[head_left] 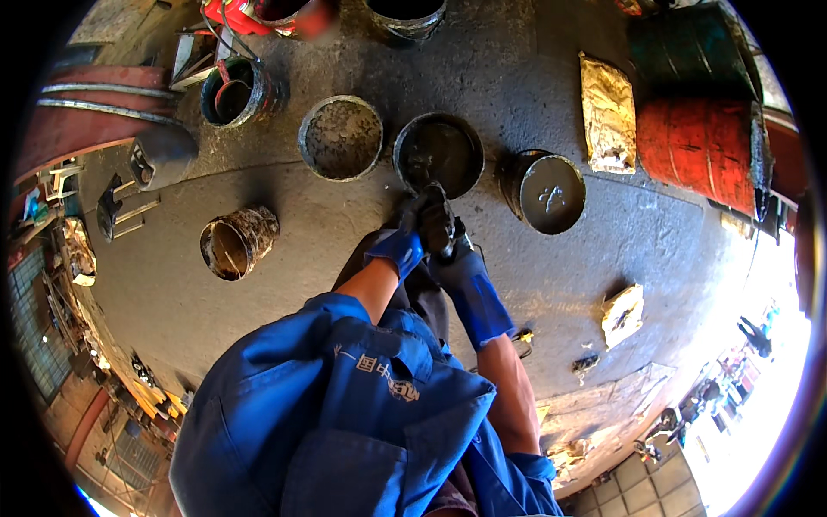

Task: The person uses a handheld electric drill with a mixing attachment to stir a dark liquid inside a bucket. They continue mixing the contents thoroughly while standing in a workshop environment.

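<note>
Both gloved hands, left hand [403,246] and right hand [457,263], pressed together at centre, clamped on a dark greasy lump [436,220] just below the black bucket [438,153], grey-filled bucket [340,138] at 11 o'clock, tipped can [239,242] at 9, lidded bucket [544,191] at 2.

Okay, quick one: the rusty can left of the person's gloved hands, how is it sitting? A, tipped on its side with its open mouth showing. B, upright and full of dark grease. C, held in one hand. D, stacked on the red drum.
A: the rusty can lies on its side on the grey floor, open mouth showing, apart from both hands.
</note>
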Demonstrator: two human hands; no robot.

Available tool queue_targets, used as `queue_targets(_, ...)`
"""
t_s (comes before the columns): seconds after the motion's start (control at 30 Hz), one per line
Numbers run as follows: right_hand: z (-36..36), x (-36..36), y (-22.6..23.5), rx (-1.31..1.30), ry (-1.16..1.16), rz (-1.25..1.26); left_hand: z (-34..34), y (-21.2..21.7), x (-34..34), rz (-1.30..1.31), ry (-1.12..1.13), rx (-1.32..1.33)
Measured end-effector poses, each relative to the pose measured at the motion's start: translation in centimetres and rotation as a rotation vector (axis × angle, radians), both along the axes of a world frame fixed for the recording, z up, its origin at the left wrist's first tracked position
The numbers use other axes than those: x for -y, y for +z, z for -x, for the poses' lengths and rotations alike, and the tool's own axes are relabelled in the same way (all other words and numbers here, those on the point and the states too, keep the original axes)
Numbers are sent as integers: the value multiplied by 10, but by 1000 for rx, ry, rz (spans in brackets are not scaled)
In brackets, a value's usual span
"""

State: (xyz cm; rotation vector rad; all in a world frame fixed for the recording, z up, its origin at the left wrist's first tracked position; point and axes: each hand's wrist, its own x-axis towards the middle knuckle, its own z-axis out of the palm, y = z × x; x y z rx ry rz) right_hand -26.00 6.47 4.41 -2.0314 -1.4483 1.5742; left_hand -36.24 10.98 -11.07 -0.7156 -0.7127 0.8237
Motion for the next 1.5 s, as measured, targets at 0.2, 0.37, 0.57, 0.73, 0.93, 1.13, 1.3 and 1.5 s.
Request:
queue_targets(0.2,0,-2,6,19,-11,39,20,26,-9,124,-174,-271)
queue_targets(0.37,-2,-3,9,31,-13,54,9,46,-17,94,-157,-12)
queue_targets(0.57,2,-8,11,29,-2,60,20,42,-15,139,-306,-151)
queue_targets(0.73,4,-10,13,30,6,70,24,17,-15,148,-293,-280)
queue_targets(0.93,3,-7,18,47,17,85,3,29,-13,99,-149,170)
queue_targets(1.13,1,-6,24,68,33,107,15,49,-22,20,-213,-158)
queue_targets(1.3,-2,0,27,77,21,109,3,66,-22,158,-362,-299)
queue_targets(1.5,-1,1,26,84,20,126,-16,84,-18,92,-67,298)
